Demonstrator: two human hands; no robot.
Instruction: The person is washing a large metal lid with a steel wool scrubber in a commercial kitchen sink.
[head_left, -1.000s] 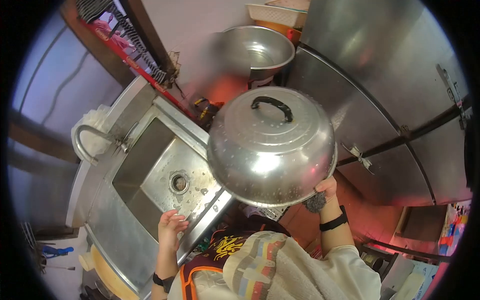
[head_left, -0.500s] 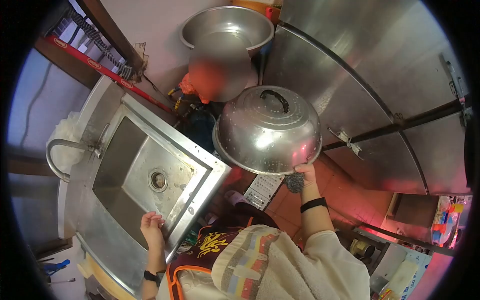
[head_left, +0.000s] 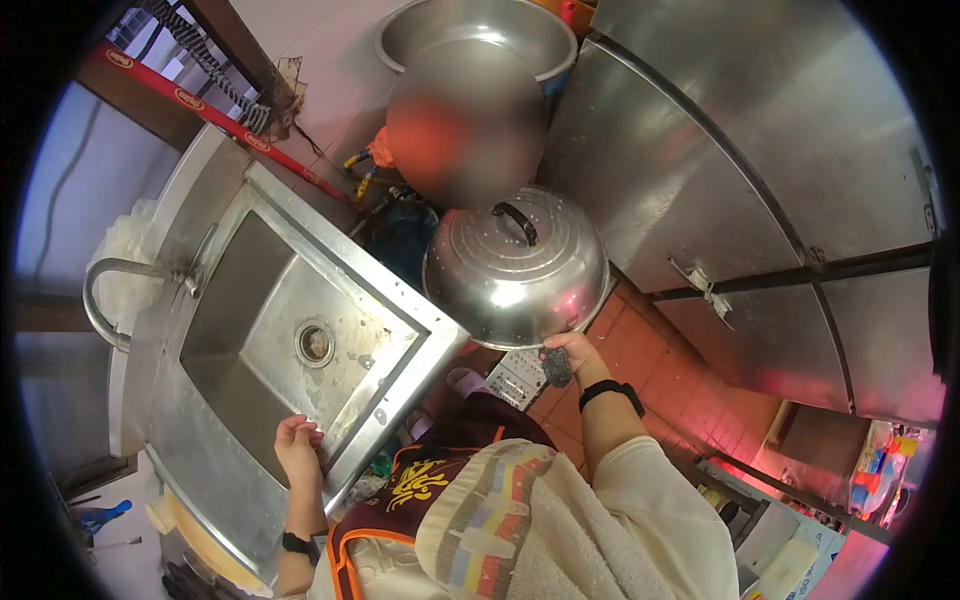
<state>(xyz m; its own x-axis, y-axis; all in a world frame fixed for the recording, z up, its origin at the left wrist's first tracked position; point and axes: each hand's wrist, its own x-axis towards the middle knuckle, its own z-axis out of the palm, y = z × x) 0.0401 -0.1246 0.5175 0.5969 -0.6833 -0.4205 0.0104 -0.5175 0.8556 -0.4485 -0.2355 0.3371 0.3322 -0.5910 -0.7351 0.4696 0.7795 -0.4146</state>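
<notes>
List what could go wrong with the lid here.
Droplets dot the lid, and the right hand is at just one edge: it may slip or tip.
That hand also has a scrubber, which could weaken its grip.
The left hand, over the sink, might steady it too late.

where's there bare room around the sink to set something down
Bare: the sink floor around the drain, and the steel counter between the faucet and the left forearm. Crowded: between the sink and the steel cabinet, where the domed lid, right hand and scouring pad are.
</notes>
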